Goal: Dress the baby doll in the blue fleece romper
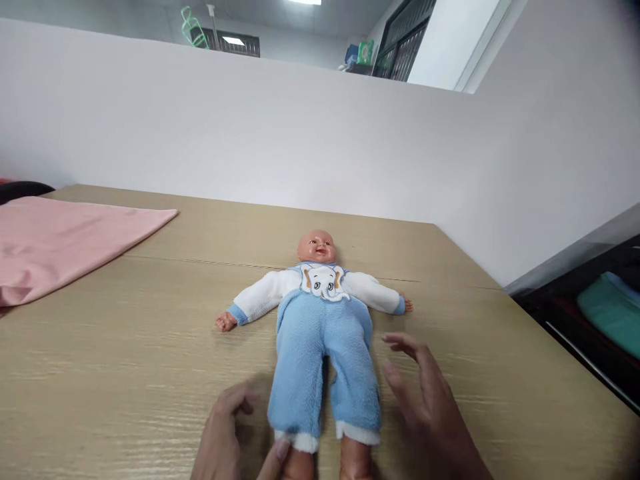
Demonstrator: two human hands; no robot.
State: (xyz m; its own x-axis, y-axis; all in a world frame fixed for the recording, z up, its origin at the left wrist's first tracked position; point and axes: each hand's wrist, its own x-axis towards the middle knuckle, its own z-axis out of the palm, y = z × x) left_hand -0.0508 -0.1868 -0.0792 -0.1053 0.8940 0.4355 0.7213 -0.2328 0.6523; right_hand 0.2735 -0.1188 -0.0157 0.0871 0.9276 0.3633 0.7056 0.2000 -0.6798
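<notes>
A baby doll [320, 248] lies on its back on the wooden table, arms spread and head toward the wall. It wears a fuzzy white top with an elephant face [323, 283] and light blue trousers [303, 353] with white cuffs. At the lower left, my left hand [233, 427] is beside the doll's leg, fingers apart and slightly blurred; its thumb is by the trouser cuff, and I cannot tell whether it touches. My right hand [425, 400] hovers to the right of the other leg, thumb and fingers apart, holding nothing.
Pink cloth [65, 243] lies on the left of the wooden table [150, 360]. A white wall [250, 133] stands behind the table. To the right, below the table edge, is a dark open container [565, 300] with green fabric [613, 313] in it.
</notes>
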